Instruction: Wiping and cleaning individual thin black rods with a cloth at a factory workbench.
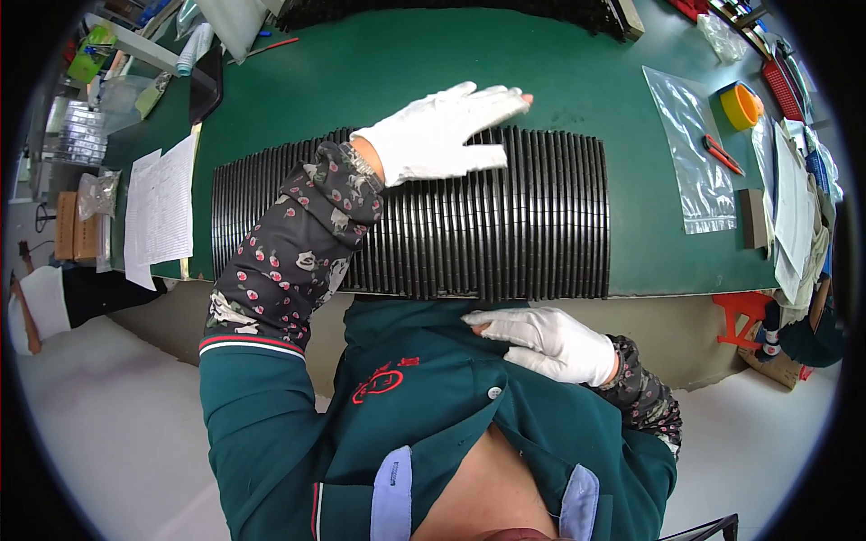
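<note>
My left hand (433, 135), in a white glove with a bare fingertip showing, stretches over a row of black rods (550, 216). Its fingers are straight and its thumb stands apart; nothing is held. The slim, glossy rods lie side by side along the front of the green table (361, 72), their ends near its front edge. Whether the palm touches them I cannot tell. My right hand (559, 347), also white-gloved, is in front of the table edge against my dark green shirt (433, 370). Its fingers lie stretched out flat, with nothing visible in them.
Paper sheets (162, 203) lie to the left. On the right are a clear plastic bag (690, 144), a yellow tape roll (740, 106), a red-handled tool (722, 155) and a dark block (751, 218). A black bristly bundle (460, 16) spans the far edge. A red stool (741, 317) stands below right.
</note>
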Motion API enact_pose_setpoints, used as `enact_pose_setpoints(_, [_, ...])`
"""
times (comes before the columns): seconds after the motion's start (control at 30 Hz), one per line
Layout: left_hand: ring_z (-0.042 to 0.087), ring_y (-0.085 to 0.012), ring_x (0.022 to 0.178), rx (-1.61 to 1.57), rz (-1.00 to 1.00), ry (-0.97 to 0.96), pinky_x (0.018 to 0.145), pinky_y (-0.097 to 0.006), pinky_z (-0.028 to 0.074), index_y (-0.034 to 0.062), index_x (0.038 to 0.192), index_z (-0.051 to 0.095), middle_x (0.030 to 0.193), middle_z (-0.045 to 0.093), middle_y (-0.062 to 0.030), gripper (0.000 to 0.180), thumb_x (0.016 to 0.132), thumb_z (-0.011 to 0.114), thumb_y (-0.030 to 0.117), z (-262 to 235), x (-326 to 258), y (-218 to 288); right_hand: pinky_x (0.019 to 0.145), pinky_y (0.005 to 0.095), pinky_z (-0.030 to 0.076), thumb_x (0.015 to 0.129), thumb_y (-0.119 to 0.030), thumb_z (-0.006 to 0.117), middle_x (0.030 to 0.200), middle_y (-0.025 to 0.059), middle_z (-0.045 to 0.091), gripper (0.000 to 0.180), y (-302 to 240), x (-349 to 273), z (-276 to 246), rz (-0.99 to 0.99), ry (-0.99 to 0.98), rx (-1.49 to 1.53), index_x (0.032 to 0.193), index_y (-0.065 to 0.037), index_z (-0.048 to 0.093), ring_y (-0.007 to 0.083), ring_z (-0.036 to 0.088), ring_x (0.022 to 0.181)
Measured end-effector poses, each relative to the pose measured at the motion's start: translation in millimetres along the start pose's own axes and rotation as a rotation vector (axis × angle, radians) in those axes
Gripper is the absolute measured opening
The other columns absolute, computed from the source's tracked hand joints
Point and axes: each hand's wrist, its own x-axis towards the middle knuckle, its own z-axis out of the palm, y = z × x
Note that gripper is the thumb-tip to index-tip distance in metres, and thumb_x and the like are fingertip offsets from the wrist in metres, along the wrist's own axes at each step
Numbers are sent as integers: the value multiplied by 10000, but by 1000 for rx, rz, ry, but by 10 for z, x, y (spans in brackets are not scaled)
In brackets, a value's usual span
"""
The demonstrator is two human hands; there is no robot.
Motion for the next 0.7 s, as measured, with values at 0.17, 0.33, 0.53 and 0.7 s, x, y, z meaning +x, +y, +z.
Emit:
enact_pose_setpoints(0.17, [321, -284, 1383, -132, -60, -57, 1168, -379, 217, 109, 1481, 273, 1514, 328, -90, 659, 908, 536, 301, 6, -156, -136, 957, 387, 462, 905, -118, 521, 1360, 231, 473, 391, -18, 134, -13, -52, 29, 5, 1261, 41, 487, 391, 549, 1137])
enact_pose_setpoints(0.33, [319, -283, 1386, -81, -74, -83, 1164, -368, 230, 110, 1484, 269, 1521, 315, -86, 665, 914, 544, 314, -32, -238, -3, 970, 385, 451, 901, -116, 520, 1366, 230, 469, 398, 25, 159, 4, -46, 23, -3, 1263, 44, 481, 389, 543, 1150])
enact_pose_setpoints(0.53, [334, -277, 1383, -161, -178, -27, 1155, -344, 246, 68, 1487, 228, 1509, 318, -152, 669, 911, 547, 186, -178, -133, -80, 969, 384, 452, 893, -108, 518, 1367, 249, 459, 411, 88, 208, -115, -132, 3, 10, 1265, 62, 474, 384, 548, 1144])
enact_pose_setpoints(0.7, [400, -283, 1343, -382, -93, -86, 1142, -354, 276, 68, 1487, 225, 1448, 413, -171, 693, 878, 556, 69, -189, -203, -89, 964, 384, 455, 904, -132, 532, 1369, 227, 467, 438, 138, 244, -127, -96, -6, 53, 1296, 50, 462, 384, 551, 1137])
